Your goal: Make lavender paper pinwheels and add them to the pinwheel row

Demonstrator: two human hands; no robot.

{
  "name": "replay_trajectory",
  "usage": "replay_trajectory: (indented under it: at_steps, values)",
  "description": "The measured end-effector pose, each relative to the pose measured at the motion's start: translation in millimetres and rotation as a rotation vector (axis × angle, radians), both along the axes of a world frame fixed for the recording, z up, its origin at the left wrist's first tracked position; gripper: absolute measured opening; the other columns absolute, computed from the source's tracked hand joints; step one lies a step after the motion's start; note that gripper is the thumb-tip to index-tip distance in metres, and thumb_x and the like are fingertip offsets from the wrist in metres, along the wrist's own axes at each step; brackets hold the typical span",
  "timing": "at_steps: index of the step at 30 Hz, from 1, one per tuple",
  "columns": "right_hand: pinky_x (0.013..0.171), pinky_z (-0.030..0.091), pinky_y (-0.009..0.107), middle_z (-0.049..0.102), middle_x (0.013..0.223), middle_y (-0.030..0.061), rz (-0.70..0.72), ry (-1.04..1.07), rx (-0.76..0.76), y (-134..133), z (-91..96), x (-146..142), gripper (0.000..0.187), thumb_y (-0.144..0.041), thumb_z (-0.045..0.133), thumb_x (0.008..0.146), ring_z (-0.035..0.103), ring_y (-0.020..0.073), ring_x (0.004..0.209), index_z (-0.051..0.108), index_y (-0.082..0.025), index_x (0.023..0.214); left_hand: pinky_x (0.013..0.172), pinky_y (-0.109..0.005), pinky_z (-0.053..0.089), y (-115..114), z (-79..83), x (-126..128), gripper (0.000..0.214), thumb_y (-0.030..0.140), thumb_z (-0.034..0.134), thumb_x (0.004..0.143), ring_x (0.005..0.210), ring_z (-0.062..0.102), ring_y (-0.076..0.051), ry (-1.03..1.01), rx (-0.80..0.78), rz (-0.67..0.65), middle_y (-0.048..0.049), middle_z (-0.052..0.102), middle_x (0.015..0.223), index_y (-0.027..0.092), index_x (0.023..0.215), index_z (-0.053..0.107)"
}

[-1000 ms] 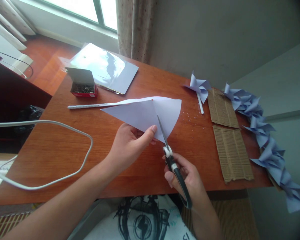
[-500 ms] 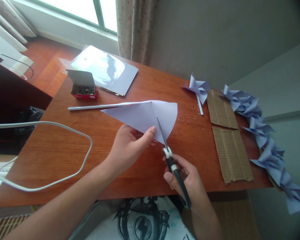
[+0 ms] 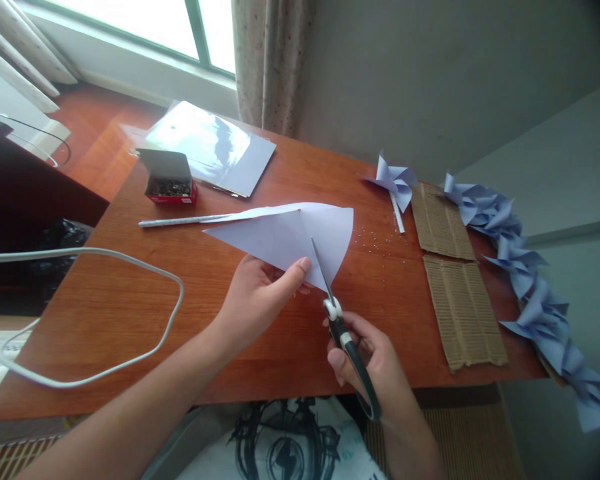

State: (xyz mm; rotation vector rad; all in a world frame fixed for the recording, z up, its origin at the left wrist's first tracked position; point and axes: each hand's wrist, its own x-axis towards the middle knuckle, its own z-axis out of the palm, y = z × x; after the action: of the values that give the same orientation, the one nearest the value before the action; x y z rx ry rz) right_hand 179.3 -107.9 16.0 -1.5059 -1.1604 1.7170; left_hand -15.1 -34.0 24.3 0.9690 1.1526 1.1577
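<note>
My left hand (image 3: 267, 287) pinches the lower edge of a pale sheet of paper (image 3: 275, 239), thumb on top and fingers underneath. Scissors (image 3: 347, 340) with black and white handles are gripped in my right hand (image 3: 375, 353). Their blades lie across the paper's lower right part, the tip pointing toward its middle; the lower blade is hidden beneath the sheet. Behind the paper a thin rolled white stick (image 3: 175, 221) lies on the table, its right end out of sight.
Left of centre stands an open red box (image 3: 171, 190) of small dark pieces, beside a glossy paper pack (image 3: 215, 147). A white cable (image 3: 130, 261) loops at left. Toward the right are a paper pinwheel (image 3: 394, 180), corrugated cardboard pieces (image 3: 463, 310) and a row of pinwheels (image 3: 540, 313).
The view has shifted slightly. Both hands, the paper and the scissors keep nearly the same positions relative to each other.
</note>
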Motion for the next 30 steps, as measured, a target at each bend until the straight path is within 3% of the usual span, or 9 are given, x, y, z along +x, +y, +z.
replay_trajectory:
  at_steps: [9,21,30]
  values:
    - [0.054,0.033,0.025,0.055,0.071,-0.003,0.001,0.051,-0.02,2,10.2,-3,0.066,-0.064,0.078,0.074,0.044,0.0108,0.057,0.061,-0.018,0.118,0.053,-0.015,0.05,-1,-0.9,0,0.021,0.024,0.072,0.086,0.055,0.064,-0.01,-0.047,-0.024,-0.025,0.0018,0.069,0.059,0.014,0.069,0.068]
    - [0.057,0.036,0.025,0.057,0.073,-0.002,-0.039,0.058,0.01,4,5.3,-8,0.065,-0.063,0.077,0.076,0.047,0.0117,0.06,0.059,-0.019,0.12,0.056,-0.019,0.055,-2,3.8,3,0.017,0.027,0.071,0.085,0.06,0.07,-0.014,-0.081,-0.094,-0.184,-0.0038,0.076,0.069,0.012,0.077,0.072]
    - [0.058,0.037,0.025,0.057,0.078,-0.0007,-0.046,0.049,0.053,2,-1.8,-8,0.066,-0.063,0.076,0.078,0.047,0.0114,0.062,0.058,-0.018,0.124,0.056,-0.02,0.055,-4,2.6,4,0.017,0.027,0.071,0.084,0.06,0.071,-0.016,-0.119,-0.124,-0.2,-0.006,0.077,0.069,0.012,0.075,0.072]
